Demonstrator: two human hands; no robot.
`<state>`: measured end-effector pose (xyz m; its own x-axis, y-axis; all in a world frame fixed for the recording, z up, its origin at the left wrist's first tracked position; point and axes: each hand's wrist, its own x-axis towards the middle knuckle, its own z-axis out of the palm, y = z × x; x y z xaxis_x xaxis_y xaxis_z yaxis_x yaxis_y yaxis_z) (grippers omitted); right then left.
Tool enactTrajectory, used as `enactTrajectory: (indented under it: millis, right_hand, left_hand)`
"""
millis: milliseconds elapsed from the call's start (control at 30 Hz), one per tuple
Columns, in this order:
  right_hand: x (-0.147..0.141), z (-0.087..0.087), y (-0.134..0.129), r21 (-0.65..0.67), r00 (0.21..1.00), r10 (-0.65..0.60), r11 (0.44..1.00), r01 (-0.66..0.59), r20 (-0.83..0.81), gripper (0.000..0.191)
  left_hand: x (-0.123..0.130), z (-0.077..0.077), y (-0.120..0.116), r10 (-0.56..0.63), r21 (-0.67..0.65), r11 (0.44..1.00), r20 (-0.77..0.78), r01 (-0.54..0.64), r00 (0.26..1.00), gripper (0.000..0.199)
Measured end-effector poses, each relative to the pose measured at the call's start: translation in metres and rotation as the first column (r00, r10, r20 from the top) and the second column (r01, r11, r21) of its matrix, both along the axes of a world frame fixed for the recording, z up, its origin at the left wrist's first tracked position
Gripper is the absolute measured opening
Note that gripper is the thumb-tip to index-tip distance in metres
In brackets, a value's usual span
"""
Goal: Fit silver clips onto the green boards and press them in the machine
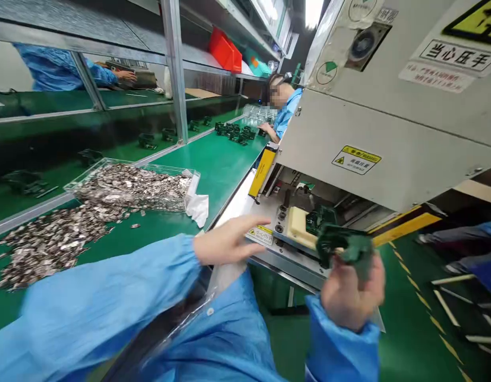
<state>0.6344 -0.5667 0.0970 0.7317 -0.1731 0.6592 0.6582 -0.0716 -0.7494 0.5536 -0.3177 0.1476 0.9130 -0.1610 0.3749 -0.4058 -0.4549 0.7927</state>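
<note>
My right hand (351, 292) grips a dark green molded plastic part (344, 244), slightly blurred, in front of the press machine. Just behind it, a second dark green part (322, 216) sits at a cream-colored fixture block (299, 225) on the machine's metal bed. My left hand (231, 240) hovers by the bed's front left corner, near a warning label (262, 234). Its fingers are stretched out and apart, with nothing in them. Left of it, a clear plastic tray (192, 188) holds many small silvery metal pieces (126, 183), and more lie heaped on the green bench.
The press machine (388, 138) overhangs the bed, with yellow guards (263, 170) at both sides. A metal post (174, 69) rises from the bench (213, 154). More green parts (235, 132) lie further back, near a co-worker in blue (283, 114). A white tissue (198, 209) touches the tray.
</note>
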Motion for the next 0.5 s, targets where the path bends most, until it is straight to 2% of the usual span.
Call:
enactTrajectory:
  millis: [33,67,167,267,367,433,500]
  right_hand:
    - [0.014,-0.001,-0.017,0.028,0.988,-0.154,0.988,0.154,0.005,0.062]
    - [0.027,-0.002,-0.032,0.031,0.974,-0.225,0.974,0.225,-0.009,0.063]
    - [0.061,-0.003,-0.067,-0.011,0.975,-0.194,0.981,0.194,-0.107,0.067]
    - [0.078,0.004,-0.08,-0.008,0.978,-0.135,0.991,0.136,-0.158,0.077]
    - [0.087,0.017,-0.072,-0.054,0.985,-0.042,0.998,0.034,-0.169,0.082]
    - [0.093,0.026,-0.062,-0.145,0.985,0.037,0.987,-0.062,-0.17,0.078]
    - [0.101,0.033,-0.052,-0.282,0.969,0.121,0.942,-0.18,-0.214,0.075]
  left_hand:
    - [0.026,-0.001,-0.017,-0.023,0.037,0.999,0.077,0.02,0.997,0.05]
    - [0.051,-0.003,-0.034,-0.025,0.055,0.998,0.128,0.018,0.991,0.053]
    - [0.111,-0.007,-0.08,-0.003,0.056,0.998,0.138,-0.005,0.99,0.071]
    - [0.144,-0.007,-0.105,-0.018,0.012,1.0,0.039,0.017,0.999,0.08]
    - [0.144,-0.003,-0.101,0.054,-0.197,0.979,-0.014,-0.055,0.998,0.078]
    - [0.125,0.001,-0.084,0.066,-0.374,0.924,-0.049,-0.08,0.997,0.074]
    - [0.094,0.004,-0.056,0.028,-0.483,0.872,-0.104,-0.075,0.994,0.068]
